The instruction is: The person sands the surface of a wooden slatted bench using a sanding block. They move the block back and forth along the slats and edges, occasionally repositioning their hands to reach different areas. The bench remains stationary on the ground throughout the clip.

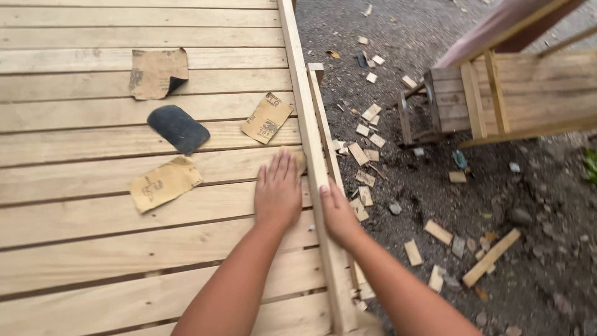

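Sandpaper (297,160) is pressed flat under the left hand (277,191), fingers spread, right against the raised edge rail (311,143), which is gripped by the right hand (337,213). Four more sheets can be counted on the slatted panel (93,218); plenty of bare wood is left leftward, offcuts (367,155) rightward.

Lying on the slats: four sandpaper sheets (159,73), three showing tan backing, one dark (179,128); working there, two hands (278,190).

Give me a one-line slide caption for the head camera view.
Left hand presses sandpaper on slatted wood panel; right hand steadies its edge rail.
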A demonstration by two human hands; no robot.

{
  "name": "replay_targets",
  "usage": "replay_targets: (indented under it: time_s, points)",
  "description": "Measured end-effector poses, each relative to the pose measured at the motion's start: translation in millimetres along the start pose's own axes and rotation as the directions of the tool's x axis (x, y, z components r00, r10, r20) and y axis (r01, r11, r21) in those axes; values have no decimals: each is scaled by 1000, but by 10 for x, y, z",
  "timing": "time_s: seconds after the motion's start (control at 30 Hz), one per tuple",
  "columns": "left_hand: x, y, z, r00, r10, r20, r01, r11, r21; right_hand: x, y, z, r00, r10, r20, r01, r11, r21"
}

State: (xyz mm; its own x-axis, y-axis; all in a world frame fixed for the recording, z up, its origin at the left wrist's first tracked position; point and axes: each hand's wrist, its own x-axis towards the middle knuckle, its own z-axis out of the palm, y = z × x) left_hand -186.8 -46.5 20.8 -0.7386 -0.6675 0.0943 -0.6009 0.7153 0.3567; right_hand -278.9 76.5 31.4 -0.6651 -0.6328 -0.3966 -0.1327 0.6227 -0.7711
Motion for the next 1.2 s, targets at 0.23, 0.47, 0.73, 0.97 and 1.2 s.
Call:
replay_targets:
  time_s: [0.23,0.47,0.73,0.97,1.2]
  points:
    - [-170,196,58,999,13,-47,-12,999,30,45,170,84,951,-305,-48,309,936,169]
    - [-52,201,225,990,-55,-130,57,998,15,61,157,110,921,-386,-53,388,900,196]
    - [-484,212,169,984,25,-179,-21,999,26,9,120,143,945,-322,-59,327,925,192]
    - [-7,165,59,989,20,-144,-6,995,95,-14,90,114,940,-332,-74,339,930,143]
    - [-87,224,14,984,37,-175,-13,991,135,29,190,181,923,-377,-72,383,895,227]
